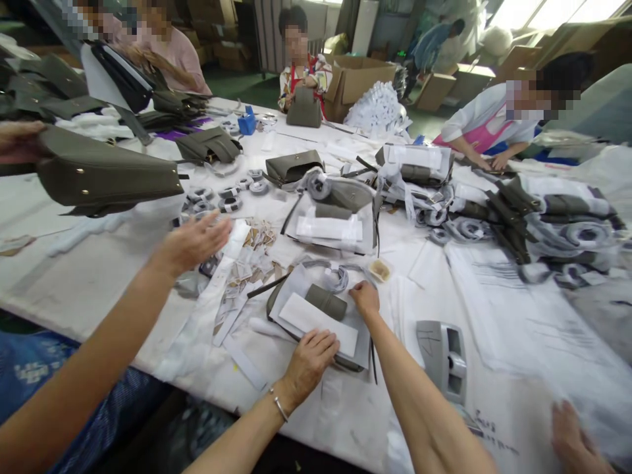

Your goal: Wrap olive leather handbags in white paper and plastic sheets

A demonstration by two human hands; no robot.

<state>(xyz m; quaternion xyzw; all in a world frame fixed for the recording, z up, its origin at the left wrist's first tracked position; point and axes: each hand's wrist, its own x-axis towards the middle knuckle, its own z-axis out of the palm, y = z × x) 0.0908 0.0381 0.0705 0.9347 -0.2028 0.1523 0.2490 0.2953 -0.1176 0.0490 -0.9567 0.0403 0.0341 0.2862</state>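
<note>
An olive-grey handbag point(326, 301) lies on the table before me, partly covered by a pale wrapping sheet point(363, 326) and a folded white paper strip point(318, 322). My left hand point(312, 359), with a bracelet at the wrist, rests on the strip's lower edge, fingers laid over it. At the bag's upper right corner, my right hand point(365, 299) is closed, its fingertips at the sheet's edge; what it pinches is hidden. A wrapped strap coil point(336, 278) sits at the bag's top, left of my right hand.
A co-worker's hand point(195, 243) reaches in from the left, near another handbag point(108, 171) held aloft. A wrapped bag point(330, 224) lies beyond mine. On the right are a grey tape dispenser point(439, 359), stacked bags point(563, 204) and another person's hand point(573, 428).
</note>
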